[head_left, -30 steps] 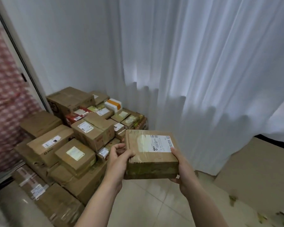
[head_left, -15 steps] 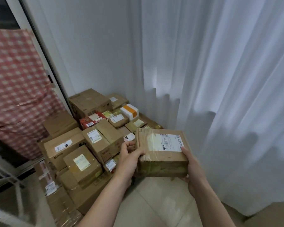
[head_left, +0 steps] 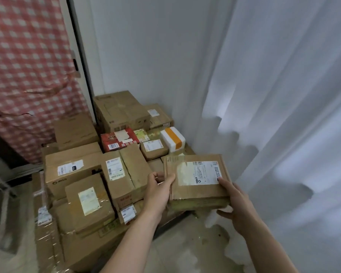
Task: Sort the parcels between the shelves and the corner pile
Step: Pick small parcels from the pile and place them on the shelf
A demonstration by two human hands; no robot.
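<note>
As both grip it, parcel (head_left: 197, 182) between left hand (head_left: 158, 191), right hand (head_left: 235, 205)

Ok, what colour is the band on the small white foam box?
Orange; the band wraps over the small white foam box, best seen in the head view.

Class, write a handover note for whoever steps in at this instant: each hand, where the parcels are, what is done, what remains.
Left hand: holds the labelled parcel by its left edge, thumb on top.
Right hand: holds its near right corner, thumb on the label, fingers underneath.
Parcel: in the air, label up, at the right side of the corner pile, beside the white curtain.
Done: many boxes are stacked in the corner.
Left: set this parcel down, probably on the pile. The shelves are not in view.
</note>
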